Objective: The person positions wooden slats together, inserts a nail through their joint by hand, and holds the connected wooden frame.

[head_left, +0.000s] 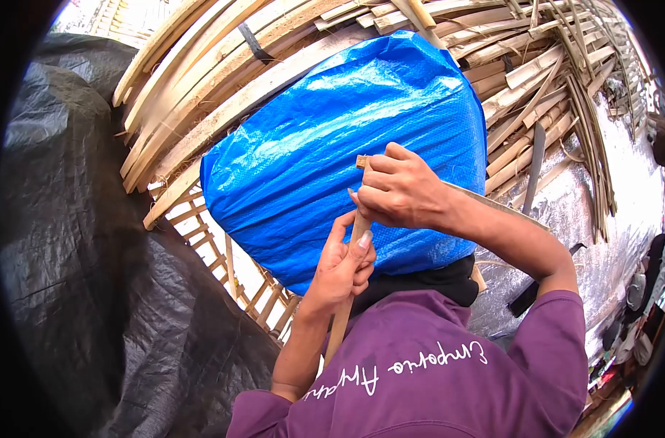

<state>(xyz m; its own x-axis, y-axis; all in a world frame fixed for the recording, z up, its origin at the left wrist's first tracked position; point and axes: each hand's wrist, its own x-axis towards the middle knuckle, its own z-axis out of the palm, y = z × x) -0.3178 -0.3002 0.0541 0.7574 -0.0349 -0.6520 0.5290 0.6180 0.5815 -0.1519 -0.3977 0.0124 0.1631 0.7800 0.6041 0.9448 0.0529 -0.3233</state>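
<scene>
Curled left hand (341,269) just below fisted right hand (399,188)

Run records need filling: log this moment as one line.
left hand: gripping wooden strip | right hand: closed on same strip, farther up in view | behind hands: blue sheet

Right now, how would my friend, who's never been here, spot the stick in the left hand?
Find the big shiny blue sheet in the middle. Over its lower part, the left hand grips a pale, flat wooden strip slanting down to the purple shirt. Unlike the wood pieces piled above the sheet, this one runs through the left hand.
</scene>
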